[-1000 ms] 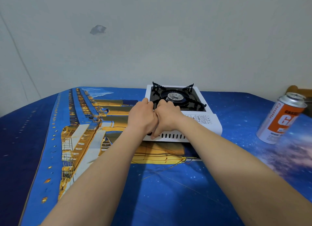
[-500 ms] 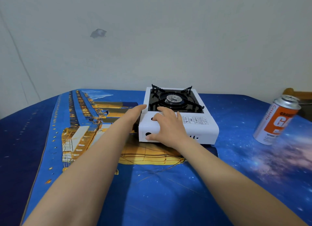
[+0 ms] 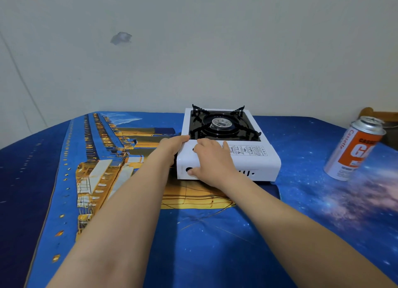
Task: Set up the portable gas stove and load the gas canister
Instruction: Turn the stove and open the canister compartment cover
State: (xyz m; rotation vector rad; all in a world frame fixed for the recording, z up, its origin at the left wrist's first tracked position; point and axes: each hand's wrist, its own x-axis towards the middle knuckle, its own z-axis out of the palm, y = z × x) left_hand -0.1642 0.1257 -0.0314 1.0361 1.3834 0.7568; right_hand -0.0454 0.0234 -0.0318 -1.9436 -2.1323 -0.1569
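**Steady the stove, then open the canister bay**

Your left hand (image 3: 172,146) is cupped against the left side of the white stove (image 3: 228,156), thumb lying on the top edge and fingers out of sight behind the body. Your right hand (image 3: 212,159) lies spread on the near-left corner of the white cover panel (image 3: 247,158), fingers apart and flat, thumb down on the front face; it presses but grips nothing. The stove sits flat on the blue printed cloth (image 3: 215,244), with its black pan support (image 3: 224,124) and burner on the far side and the cover panel on the near side.

The step in hand looks like squaring the stove before loading. Keep the left hand as a brace so the body does not slide on the soft cloth. The panel under your right palm is probably the canister bay lid, so lift from its edge rather than pushing down. Check that the stove sits level, since cloth can bunch beneath the feet.

The gas canister (image 3: 353,149) stands upright, well apart to the right, untouched. Leave it there until the bay is open.
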